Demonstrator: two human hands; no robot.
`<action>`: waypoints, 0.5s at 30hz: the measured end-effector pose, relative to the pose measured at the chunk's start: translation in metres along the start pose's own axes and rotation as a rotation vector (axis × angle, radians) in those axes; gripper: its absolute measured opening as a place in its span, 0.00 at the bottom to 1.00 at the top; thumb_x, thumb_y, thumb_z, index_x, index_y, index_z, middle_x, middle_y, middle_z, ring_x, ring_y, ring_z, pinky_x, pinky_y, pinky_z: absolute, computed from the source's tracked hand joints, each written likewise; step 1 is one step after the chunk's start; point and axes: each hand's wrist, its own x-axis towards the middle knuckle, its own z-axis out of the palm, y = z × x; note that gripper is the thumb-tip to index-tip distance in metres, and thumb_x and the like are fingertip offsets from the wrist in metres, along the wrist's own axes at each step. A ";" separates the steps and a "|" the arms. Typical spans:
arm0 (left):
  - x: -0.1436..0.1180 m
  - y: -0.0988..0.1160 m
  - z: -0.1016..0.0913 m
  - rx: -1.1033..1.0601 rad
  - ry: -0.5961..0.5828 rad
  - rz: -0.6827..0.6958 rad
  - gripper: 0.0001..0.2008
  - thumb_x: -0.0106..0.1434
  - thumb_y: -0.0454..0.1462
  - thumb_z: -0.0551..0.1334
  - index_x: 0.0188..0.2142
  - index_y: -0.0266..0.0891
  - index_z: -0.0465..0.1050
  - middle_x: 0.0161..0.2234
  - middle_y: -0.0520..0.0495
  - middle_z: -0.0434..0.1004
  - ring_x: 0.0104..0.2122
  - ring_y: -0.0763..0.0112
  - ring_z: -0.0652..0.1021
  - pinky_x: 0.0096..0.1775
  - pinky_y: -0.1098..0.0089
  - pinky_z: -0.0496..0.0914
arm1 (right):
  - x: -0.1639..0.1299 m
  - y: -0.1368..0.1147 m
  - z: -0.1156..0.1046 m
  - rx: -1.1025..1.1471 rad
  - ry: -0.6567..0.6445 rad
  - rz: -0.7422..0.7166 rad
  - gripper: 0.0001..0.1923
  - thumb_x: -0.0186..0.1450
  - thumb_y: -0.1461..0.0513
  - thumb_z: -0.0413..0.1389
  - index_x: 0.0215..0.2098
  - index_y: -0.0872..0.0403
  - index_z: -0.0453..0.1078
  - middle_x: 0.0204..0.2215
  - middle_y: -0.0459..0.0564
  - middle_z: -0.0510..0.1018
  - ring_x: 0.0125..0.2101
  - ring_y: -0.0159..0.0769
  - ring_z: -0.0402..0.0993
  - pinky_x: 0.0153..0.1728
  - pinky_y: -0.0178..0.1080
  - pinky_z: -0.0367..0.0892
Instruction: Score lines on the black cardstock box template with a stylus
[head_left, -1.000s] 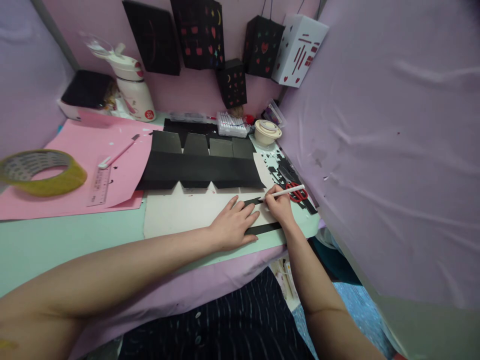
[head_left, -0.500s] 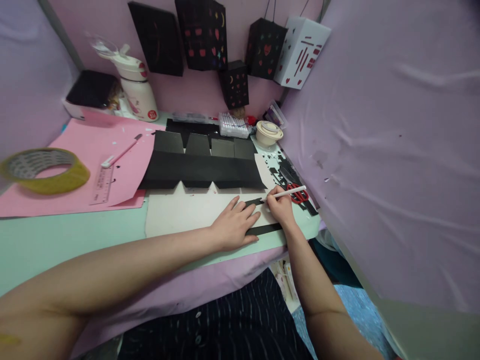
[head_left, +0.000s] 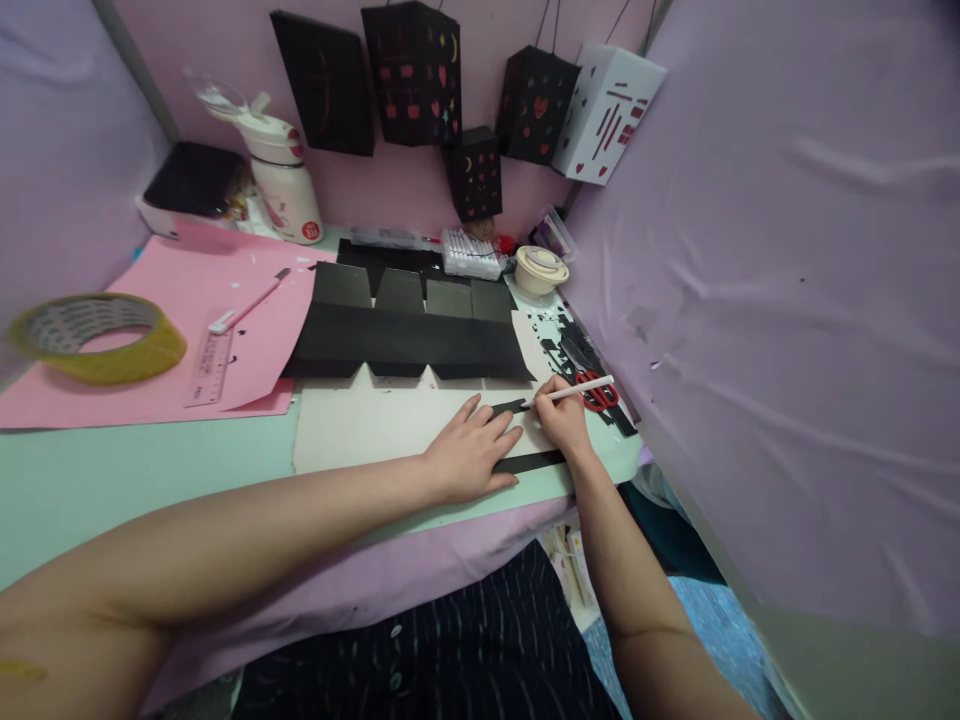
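My left hand (head_left: 466,456) lies flat with spread fingers, pressing a narrow black paper strip (head_left: 510,407) onto a white board (head_left: 360,430). Pinched in my right hand (head_left: 564,425) is a slim white pen (head_left: 585,387), its tip at the right end of that strip. A second black strip (head_left: 534,462) lies nearer me, partly under my left hand. Just beyond my hands rests a large black card sheet (head_left: 409,345) with fold lines and notched flaps on its long edges.
Red-handled scissors (head_left: 600,392) and black paper scraps lie right of my hand. Pink paper (head_left: 165,270) at left bears a tape roll (head_left: 176,350), a clear ruler (head_left: 208,370) and a pink craft knife (head_left: 255,300). A bottle (head_left: 285,195) stands behind; black lanterns (head_left: 412,80) hang above.
The view has shifted slightly, so the background sits a little lower and further right. Both hands keep their places, and the pen tip has barely moved along the strip.
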 end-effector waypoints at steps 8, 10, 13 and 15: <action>0.000 0.000 -0.001 0.009 0.000 -0.004 0.32 0.63 0.56 0.57 0.59 0.39 0.63 0.59 0.41 0.66 0.53 0.52 0.66 0.61 0.51 0.46 | 0.000 0.000 0.000 0.007 -0.029 -0.007 0.08 0.56 0.66 0.51 0.21 0.50 0.60 0.17 0.40 0.68 0.22 0.34 0.64 0.27 0.36 0.61; 0.000 0.001 -0.001 0.007 -0.004 -0.004 0.33 0.63 0.56 0.57 0.59 0.38 0.63 0.59 0.40 0.66 0.53 0.52 0.66 0.61 0.51 0.46 | 0.000 0.000 0.000 0.010 -0.037 -0.008 0.08 0.57 0.66 0.51 0.21 0.50 0.60 0.17 0.40 0.68 0.22 0.34 0.64 0.27 0.36 0.61; 0.000 0.000 -0.001 -0.002 0.006 -0.003 0.33 0.63 0.56 0.57 0.59 0.38 0.64 0.58 0.40 0.66 0.53 0.52 0.66 0.61 0.51 0.45 | 0.000 0.000 0.000 0.009 -0.047 -0.012 0.08 0.57 0.65 0.51 0.21 0.50 0.61 0.18 0.40 0.68 0.23 0.34 0.64 0.28 0.36 0.60; 0.000 0.000 0.000 -0.008 0.017 -0.002 0.33 0.63 0.56 0.58 0.59 0.37 0.64 0.58 0.39 0.66 0.53 0.52 0.66 0.61 0.51 0.45 | 0.000 0.001 0.000 0.009 -0.052 -0.016 0.08 0.57 0.65 0.51 0.21 0.50 0.60 0.18 0.40 0.68 0.22 0.34 0.64 0.28 0.37 0.60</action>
